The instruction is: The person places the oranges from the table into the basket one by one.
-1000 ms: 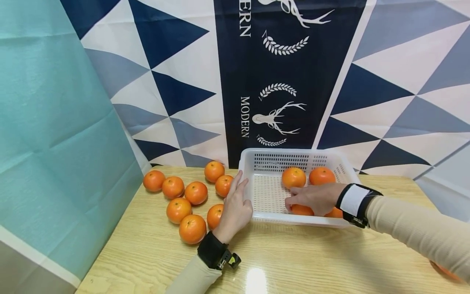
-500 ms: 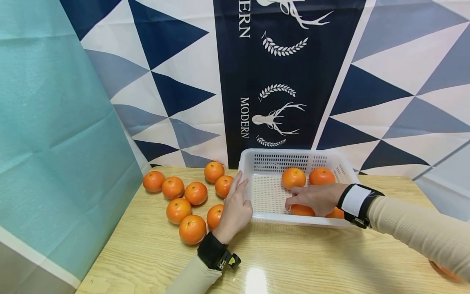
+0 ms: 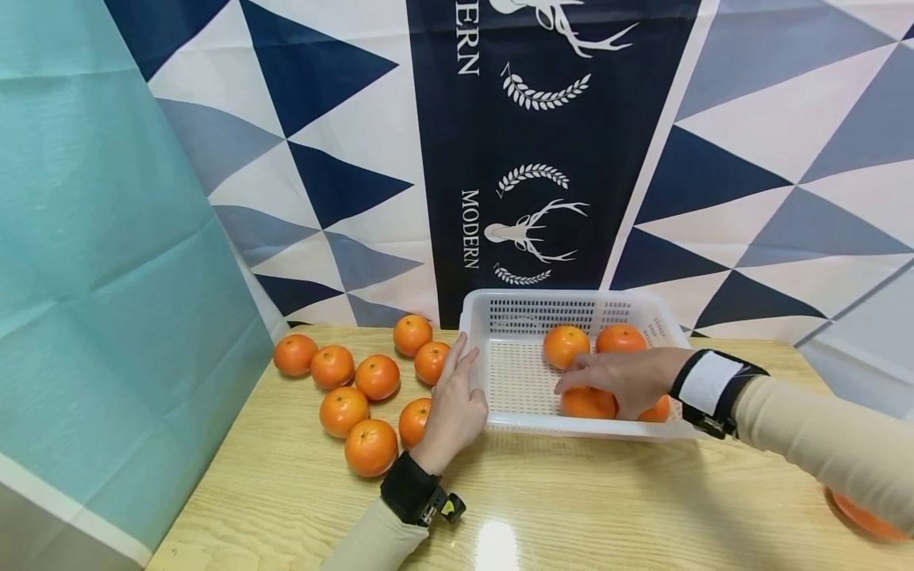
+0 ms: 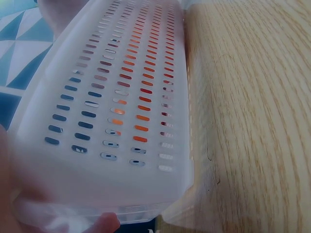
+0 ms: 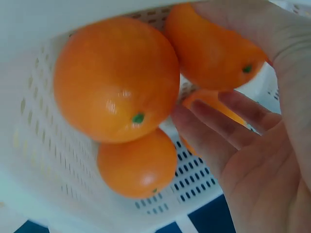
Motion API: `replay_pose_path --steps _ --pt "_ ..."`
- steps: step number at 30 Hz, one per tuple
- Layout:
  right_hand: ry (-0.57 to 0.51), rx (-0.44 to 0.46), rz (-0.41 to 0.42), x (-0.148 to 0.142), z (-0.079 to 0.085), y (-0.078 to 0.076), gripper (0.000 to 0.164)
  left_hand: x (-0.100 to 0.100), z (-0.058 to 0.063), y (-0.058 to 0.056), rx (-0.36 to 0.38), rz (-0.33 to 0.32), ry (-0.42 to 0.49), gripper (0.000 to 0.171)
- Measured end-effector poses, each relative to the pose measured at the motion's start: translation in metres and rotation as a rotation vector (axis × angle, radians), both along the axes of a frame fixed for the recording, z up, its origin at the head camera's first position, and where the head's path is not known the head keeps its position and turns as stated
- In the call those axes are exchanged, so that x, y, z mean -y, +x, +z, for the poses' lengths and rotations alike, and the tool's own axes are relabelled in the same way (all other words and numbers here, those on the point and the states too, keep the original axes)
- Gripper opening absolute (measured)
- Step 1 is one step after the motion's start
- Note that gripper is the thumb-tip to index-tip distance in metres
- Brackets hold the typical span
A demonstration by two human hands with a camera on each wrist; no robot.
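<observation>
A white perforated plastic basket (image 3: 524,381) stands on the table, with several oranges in its right part. My left hand (image 3: 457,408) grips the basket's left end; the left wrist view shows the basket's slotted wall (image 4: 121,97) and a fingertip (image 4: 108,222) below it. Inside the basket, my right hand (image 3: 631,377) is over the front oranges. In the right wrist view its thumb lies against one orange (image 5: 214,53), while the loosely spread fingers (image 5: 204,136) reach between that orange, a large orange (image 5: 116,80) and one behind. The hand hides part of the front-right orange (image 3: 655,410).
Several loose oranges (image 3: 344,411) lie on the wooden table (image 3: 571,507) left of the basket, one partly behind my left hand. A patterned cloth (image 3: 528,143) hangs right behind the basket. An orange-coloured thing (image 3: 867,511) shows partly beneath my right sleeve.
My right hand has shifted slightly right and up, uncovering more of the front-left orange in the basket. My left hand stays on the basket. The head view has shifted slightly.
</observation>
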State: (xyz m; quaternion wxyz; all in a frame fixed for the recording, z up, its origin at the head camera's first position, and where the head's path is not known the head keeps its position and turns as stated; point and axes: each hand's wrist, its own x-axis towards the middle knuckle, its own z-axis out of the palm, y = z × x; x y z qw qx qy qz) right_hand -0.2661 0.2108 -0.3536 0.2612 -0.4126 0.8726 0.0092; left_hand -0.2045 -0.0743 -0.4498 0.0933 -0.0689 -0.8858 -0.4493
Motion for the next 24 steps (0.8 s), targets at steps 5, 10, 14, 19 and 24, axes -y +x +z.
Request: replay_pose_path --steps 5,10,14,19,24 --pt "-0.050 0.059 -0.062 -0.006 0.012 -0.001 0.084 0.000 0.000 0.001 -0.009 0.001 -0.001 0.066" --pt "-0.073 0.051 -0.090 -0.010 0.025 -0.003 0.085 0.000 -0.001 0.001 -0.017 0.005 0.003 0.066" --pt "-0.085 0.008 -0.075 -0.015 0.031 -0.002 0.083 -0.001 -0.001 0.001 -0.018 0.003 0.008 0.066" --pt "-0.104 -0.016 -0.063 -0.027 0.034 -0.001 0.082 -0.002 -0.001 0.002 -0.015 0.002 0.005 0.066" --pt "-0.113 -0.052 -0.095 -0.043 0.038 -0.001 0.084 -0.001 -0.001 0.002 -0.018 0.010 -0.002 0.066"
